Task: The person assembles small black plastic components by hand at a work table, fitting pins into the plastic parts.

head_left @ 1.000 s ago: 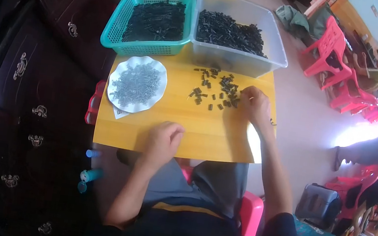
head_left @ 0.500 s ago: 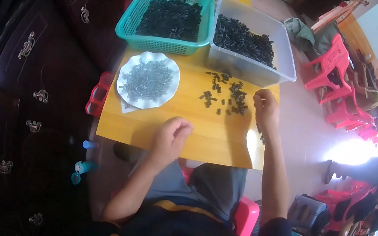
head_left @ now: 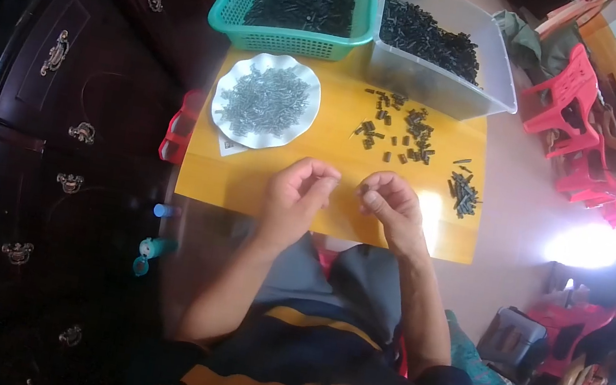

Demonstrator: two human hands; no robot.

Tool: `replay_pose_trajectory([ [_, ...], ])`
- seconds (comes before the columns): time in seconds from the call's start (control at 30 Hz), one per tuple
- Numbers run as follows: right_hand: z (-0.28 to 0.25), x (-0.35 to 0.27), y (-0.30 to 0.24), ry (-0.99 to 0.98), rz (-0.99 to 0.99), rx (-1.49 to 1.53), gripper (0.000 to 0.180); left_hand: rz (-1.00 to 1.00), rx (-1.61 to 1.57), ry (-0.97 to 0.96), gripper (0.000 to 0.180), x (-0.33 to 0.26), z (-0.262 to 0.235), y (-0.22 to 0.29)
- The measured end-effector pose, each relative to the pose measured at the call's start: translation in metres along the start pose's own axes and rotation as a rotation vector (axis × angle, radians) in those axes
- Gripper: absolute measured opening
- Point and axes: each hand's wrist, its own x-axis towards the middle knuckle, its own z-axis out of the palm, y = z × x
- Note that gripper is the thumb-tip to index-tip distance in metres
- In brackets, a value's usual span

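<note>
My left hand [head_left: 297,200] hovers over the near edge of the table, thumb and forefinger pinched together; whatever they hold is too small to make out. Close beside it on the right, my right hand [head_left: 395,209] pinches a small dark piece [head_left: 363,189] between thumb and fingertips. The two hands are apart by a narrow gap. Beyond them, a white scalloped plate [head_left: 217,117] holds many small clear pieces [head_left: 267,101]. Short dark cylindrical pieces [head_left: 417,133] lie scattered right of the plate. A pile of slimmer dark pieces [head_left: 464,195] rests near the right edge.
At the back stand a teal perforated basket [head_left: 290,45] and a translucent plastic bin [head_left: 438,92], both filled with dark pieces. The yellow table [head_left: 246,183] ends just before my lap. A dark wooden cabinet [head_left: 86,183] lines the left; pink chairs [head_left: 570,92] and people are farther right.
My right hand has moved left and nearer, from beside the scattered pieces to close by my left hand. The slim dark pile it partly covered now shows. The whole view has shifted slightly.
</note>
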Motion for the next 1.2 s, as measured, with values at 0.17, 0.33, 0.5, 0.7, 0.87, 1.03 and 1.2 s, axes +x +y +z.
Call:
replay_pose_trajectory([
  [0.17, 0.011, -0.002, 0.003, -0.019, 0.004, 0.008, 0.019, 0.09, 0.045, -0.002, 0.012, -0.002, 0.002, -0.007],
  [0.33, 0.018, -0.001, 0.006, -0.008, 0.018, 0.0, 0.019, 0.124, 0.02, -0.025, 0.017, -0.003, 0.004, -0.005],
  [0.5, 0.019, -0.002, 0.011, -0.021, 0.069, 0.084, 0.018, 0.128, 0.004, -0.039, 0.019, -0.003, 0.005, -0.004],
  [0.7, 0.025, -0.004, 0.006, 0.026, 0.214, 0.346, 0.02, 0.178, 0.084, 0.005, 0.022, -0.004, 0.005, -0.003],
  [0.87, 0.02, -0.003, 0.021, -0.014, 0.268, 0.671, 0.015, 0.217, 0.153, 0.011, 0.024, -0.005, 0.006, -0.001],
  [1.03, 0.022, -0.002, 0.019, 0.005, 0.316, 0.72, 0.014, 0.273, 0.188, 0.018, 0.025, -0.006, 0.007, -0.001],
  [1.2, 0.024, -0.002, 0.022, 0.001, 0.309, 0.753, 0.012, 0.337, 0.277, 0.046, 0.025, -0.006, 0.009, 0.002],
])
